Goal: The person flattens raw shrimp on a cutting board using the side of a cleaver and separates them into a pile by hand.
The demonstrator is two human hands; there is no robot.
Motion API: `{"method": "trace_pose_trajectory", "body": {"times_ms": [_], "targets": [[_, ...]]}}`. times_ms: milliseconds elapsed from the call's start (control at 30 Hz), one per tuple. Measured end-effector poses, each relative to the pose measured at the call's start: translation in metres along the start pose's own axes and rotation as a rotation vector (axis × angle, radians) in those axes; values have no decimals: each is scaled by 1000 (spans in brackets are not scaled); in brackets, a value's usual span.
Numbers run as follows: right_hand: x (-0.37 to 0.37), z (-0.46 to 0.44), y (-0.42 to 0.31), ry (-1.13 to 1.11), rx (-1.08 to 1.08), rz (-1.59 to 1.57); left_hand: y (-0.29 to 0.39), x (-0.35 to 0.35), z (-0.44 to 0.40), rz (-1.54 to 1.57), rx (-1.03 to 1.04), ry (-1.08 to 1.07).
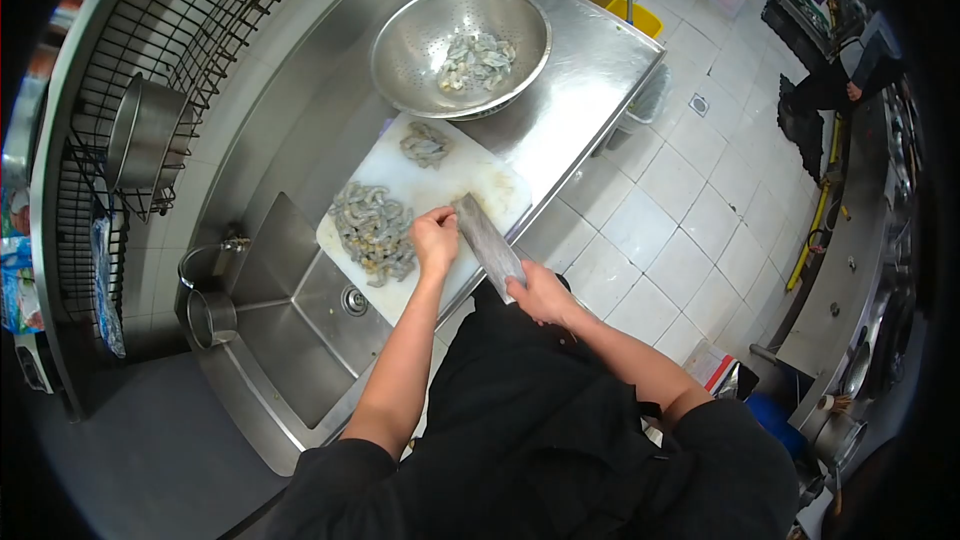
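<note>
Wire rack: at far left, holding a steel pot (150, 135).
Sink (275, 335): bare steel, just beside the board.
Large shrimp pile (368, 230): grey, glossy, curled bodies with yellowish touches, heaped loosely on the left part of the white cutting board (383, 165).
Small shrimp pile (426, 144): greyish and translucent, flatter, near the board's far corner, apart from the large one.
Left hand (436, 240): over the board between the large pile and the blade, fingers curled together at the blade's far end; whether they pinch anything, I cannot tell from here.
Colander (393, 60): on the steel worktop (585, 70) beyond the board, with pale grey shrimp (478, 62) at its bottom.
Cleaver (488, 248): broad, dull grey blade, slanting over the board's near edge.
Right hand (541, 293): fingers clamped on the cleaver's near end.
</note>
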State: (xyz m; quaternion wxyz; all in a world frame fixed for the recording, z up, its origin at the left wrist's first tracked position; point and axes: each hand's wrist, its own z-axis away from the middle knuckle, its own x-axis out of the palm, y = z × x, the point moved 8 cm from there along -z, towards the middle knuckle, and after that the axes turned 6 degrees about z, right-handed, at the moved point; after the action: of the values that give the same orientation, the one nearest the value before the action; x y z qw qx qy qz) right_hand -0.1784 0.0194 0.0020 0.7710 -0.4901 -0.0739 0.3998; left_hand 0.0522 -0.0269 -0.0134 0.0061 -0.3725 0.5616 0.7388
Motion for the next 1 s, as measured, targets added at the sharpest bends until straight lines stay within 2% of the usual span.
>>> {"method": "trace_pose_trajectory", "body": {"times_ms": [100,200,267,300,400,467,500,567,600,667,700,767,800,867,1000], "targets": [[-4,16,1,-49,-8,56,-15,1,-6,72,-8,14],[-8,24,6,-90,-2,45,18,-5,-5,-102,-50,17],[-12,28,6,-102,7,31,47,1,-8,-352,105,-51],[-16,31,5,-84,38,-6,45,3,-16,-351,107,-44],[-24,27,11,-47,76,-16,35,8,-59,-244,129,-69],[-29,26,13,-26,93,8,27,-11,-98,84,11,6],[-33,25,11,-7,100,3,29,-21,-111,84,10,6],[-36,22,10,11,106,-4,51,-42,-127,169,166,-48],[-35,19,11,16,105,8,58,-56,-128,169,167,-48],[-36,14,9,23,100,18,57,-51,-116,-490,89,-387],[-36,13,6,28,91,1,51,-54,-110,-492,89,-386],[-34,10,5,32,85,-17,24,-34,-76,-790,221,-705],[-32,7,7,35,75,4,18,-32,-62,-790,219,-708],[-30,3,6,35,67,24,22,-36,-49,-934,282,-394],[-26,0,-4,13,57,63,25,-37,-42,-855,291,-261]]}}
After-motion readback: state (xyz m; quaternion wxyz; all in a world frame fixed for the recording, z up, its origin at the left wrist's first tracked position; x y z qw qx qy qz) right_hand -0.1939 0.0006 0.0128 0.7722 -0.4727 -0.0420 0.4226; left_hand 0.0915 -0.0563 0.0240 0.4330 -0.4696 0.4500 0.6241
